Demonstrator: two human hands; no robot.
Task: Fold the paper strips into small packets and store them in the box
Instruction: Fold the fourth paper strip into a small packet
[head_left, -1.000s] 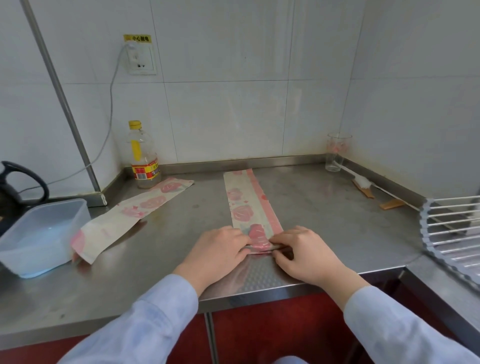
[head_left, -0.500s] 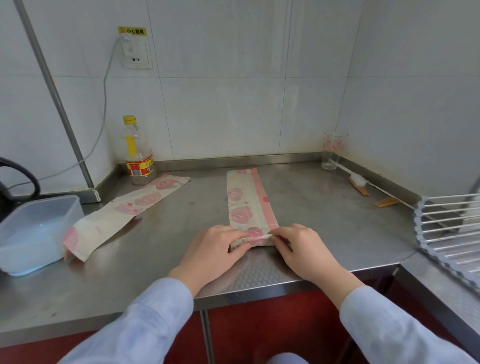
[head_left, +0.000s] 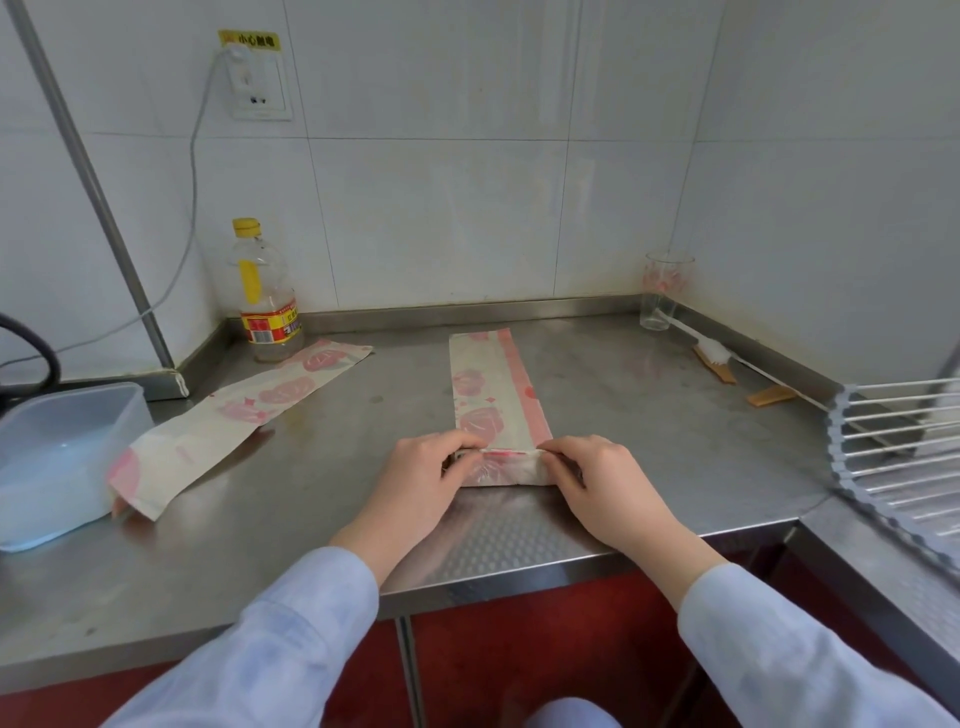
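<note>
Pinching the rolled-up near end of the paper strip (head_left: 488, 395), my left hand (head_left: 421, 483) and right hand (head_left: 597, 483) curl their fingers (head_left: 563, 467) round its two corners near the front of the table (head_left: 649, 415). The rest of it lies flat, running toward the wall. A second strip (head_left: 244, 415) lies to the left, its near end just beside the plastic box (head_left: 57, 457).

A yellow-capped bottle (head_left: 267, 306) is standing by the wall. A glass (head_left: 665, 291) is sitting in the corner near a brush (head_left: 714, 355).
</note>
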